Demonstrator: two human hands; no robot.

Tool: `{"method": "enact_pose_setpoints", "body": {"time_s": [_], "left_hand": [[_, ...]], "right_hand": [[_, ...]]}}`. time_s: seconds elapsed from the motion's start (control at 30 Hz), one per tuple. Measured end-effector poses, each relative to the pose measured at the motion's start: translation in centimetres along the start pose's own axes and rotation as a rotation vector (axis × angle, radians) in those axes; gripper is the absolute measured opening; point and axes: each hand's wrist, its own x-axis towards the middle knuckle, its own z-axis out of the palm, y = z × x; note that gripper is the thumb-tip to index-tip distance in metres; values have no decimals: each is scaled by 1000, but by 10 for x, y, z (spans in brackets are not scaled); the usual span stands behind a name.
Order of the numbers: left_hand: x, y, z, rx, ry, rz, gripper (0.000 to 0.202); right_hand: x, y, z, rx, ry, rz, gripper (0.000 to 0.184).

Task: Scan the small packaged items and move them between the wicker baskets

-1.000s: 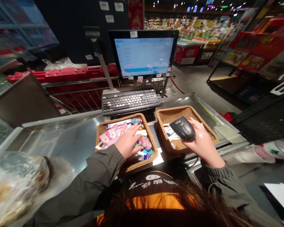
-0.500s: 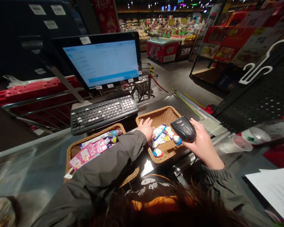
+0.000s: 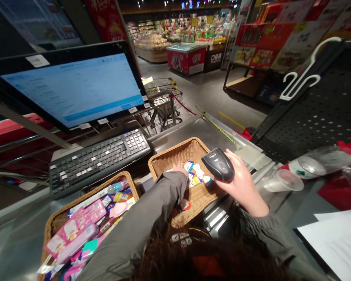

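The right hand is sensibly gripping a likely light scanner behind its head, the left hand, grasp unclear, resting inside the right basket.

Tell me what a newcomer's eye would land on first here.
Probably the large lit monitor at upper left, above the black keyboard. Next, near the centre, the black scanner gripped in the right hand, with the left hand inside a wicker basket. Then the colourful packets filling a second basket at lower left.
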Motion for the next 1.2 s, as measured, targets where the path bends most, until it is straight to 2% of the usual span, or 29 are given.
{"method": "enact_pose_setpoints", "body": {"time_s": [0.1,0.2,0.53,0.63,0.73,0.9,1.07,1.13,1.2], "left_hand": [[6,10,11,18,-124,-128,49],[9,19,14,13,-171,-175,56],[5,14,3,7,-166,-208,51],[8,15,-8,20,-153,-172,42],[10,16,-35,35,-129,-89,34],[-10,9,-106,56,-8,37,30],[-63,-18,-172,62,66,11,19],[-91,-34,-190,56,100,0,16],[-119,-51,-203,76,213,17,15]], "right_hand": [[3,7,1,-7,-7,4,60],[7,11,2,-9,-1,3,60],[9,13,2,9,24,9,60],[6,13,1,10,39,15,59],[5,11,-1,15,63,15,59],[5,3,0,34,95,-24,58],[8,-14,4,33,55,-112,60],[10,-24,8,32,35,-160,60],[13,-36,11,38,7,-212,59]]}}
